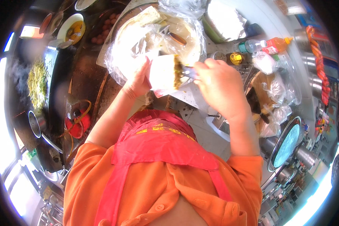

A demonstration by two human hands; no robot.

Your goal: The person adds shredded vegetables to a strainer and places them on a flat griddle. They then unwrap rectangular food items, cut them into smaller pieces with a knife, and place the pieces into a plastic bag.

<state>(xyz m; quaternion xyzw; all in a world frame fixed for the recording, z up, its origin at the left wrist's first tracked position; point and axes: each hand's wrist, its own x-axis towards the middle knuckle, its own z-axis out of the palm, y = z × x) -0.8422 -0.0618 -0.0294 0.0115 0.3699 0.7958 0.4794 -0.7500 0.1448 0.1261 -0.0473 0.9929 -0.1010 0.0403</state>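
Observation:
My left hand [139,77] holds a white paper sleeve [161,73] with a filled flatbread [177,74] in it; browned bread and darker filling show at its right side. The fingers of my right hand [219,82] are closed on a metal utensil [188,72], whose tip meets the filling; its kind cannot be told. Behind both hands lies a wide round board [186,28], partly covered by clear plastic sheeting [118,56]. On it are a piece of flatbread [148,16] and a tool with a wooden handle [177,38].
At left, shredded food [37,84] steams on a dark griddle [19,56], beside a bowl of yellow liquid [82,28] and several eggs [101,35]. At right stand a green container with papers [210,29], a clear bottle [250,46], an orange sauce bottle [275,45] and plastic bags [276,90].

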